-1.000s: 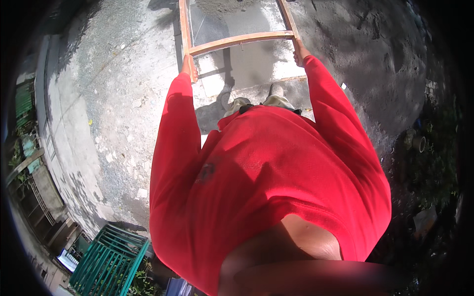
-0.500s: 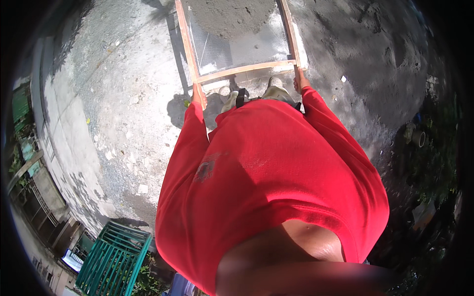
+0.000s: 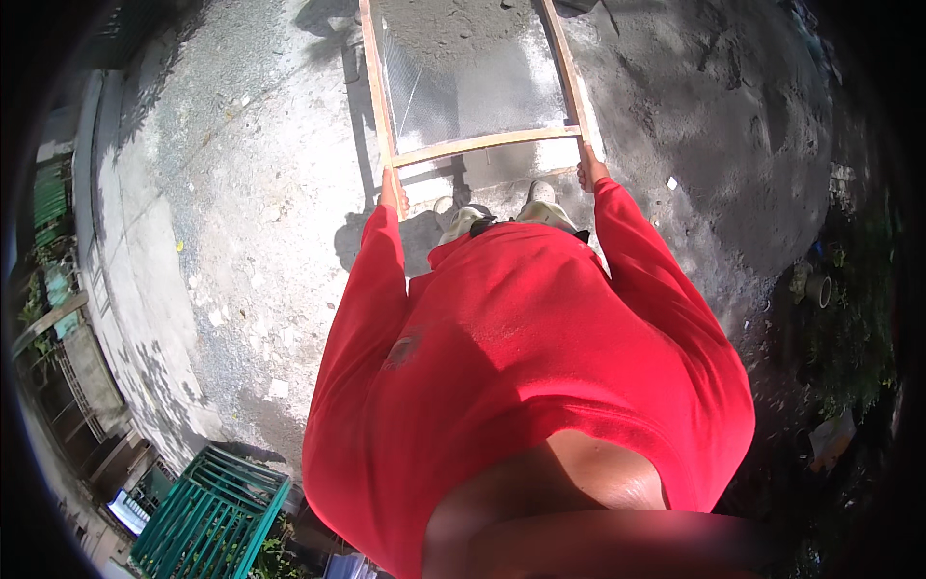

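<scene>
A wooden-framed sand sieve (image 3: pixel 482 142) stretches away in front of me, its two long side rails ending in handles at my end. Fine mesh (image 3: pixel 479 104) fills the frame, and a heap of grey sand (image 3: pixel 453 29) lies over its far part. My left hand (image 3: pixel 394 195) is closed round the left handle. The right handle is wrapped by my right hand (image 3: pixel 591 170). Both arms reach forward in red sleeves, one on each side of my body. The sieve's far end is cut off by the picture's upper edge.
My shoes (image 3: pixel 542 192) stand on the ground just behind the sieve's near crossbar. Grey sand (image 3: pixel 714 164) spreads over the ground at the right. A green metal rack (image 3: pixel 207 516) is at the lower left, and plants (image 3: pixel 839 338) line the right edge.
The sieve's near crossbar and both hands sit slightly lower in the picture, a little nearer my body line. The sand on the mesh shows less far down. Both hands keep their hold.
</scene>
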